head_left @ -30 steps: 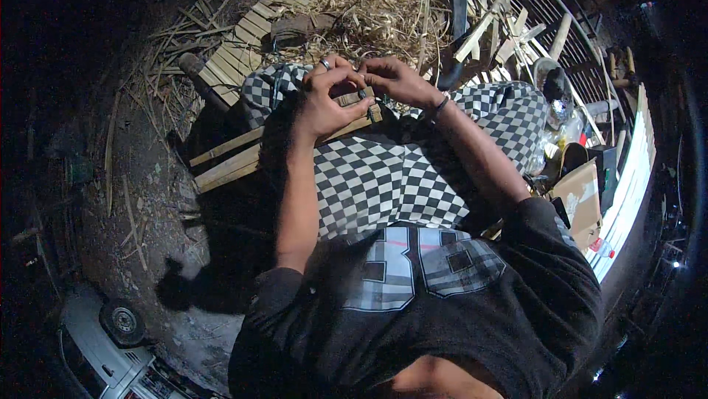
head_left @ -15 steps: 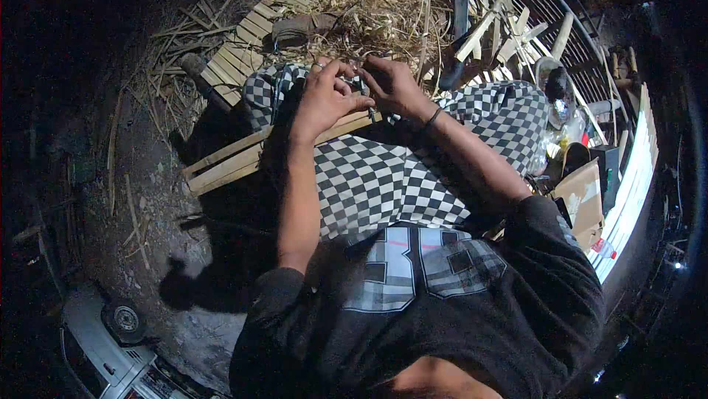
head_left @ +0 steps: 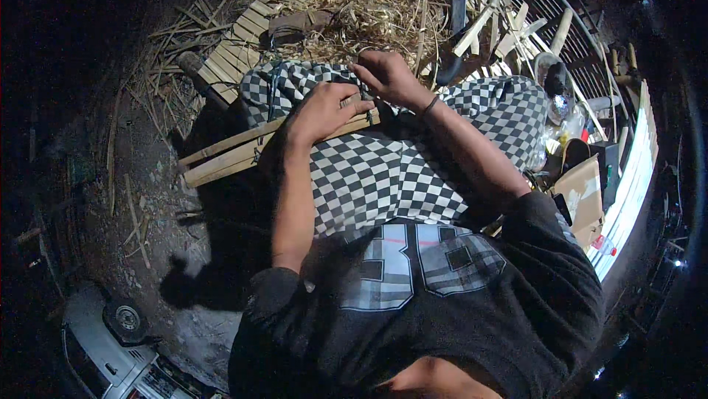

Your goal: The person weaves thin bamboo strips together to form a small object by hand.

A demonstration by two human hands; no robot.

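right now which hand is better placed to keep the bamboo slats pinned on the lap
Left. The left hand already lies flat across the bamboo slats on the checkered lap, while the right hand is raised at their far end, fingers pinching something small.

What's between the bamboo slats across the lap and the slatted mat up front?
In the head view, the checkered-trousered knees and a heap of dry shavings lie between the slats and the mat.

B/w checkered cloth (head_left: 383,178), tan bamboo strips (head_left: 236,152), blk shirt (head_left: 442,318)
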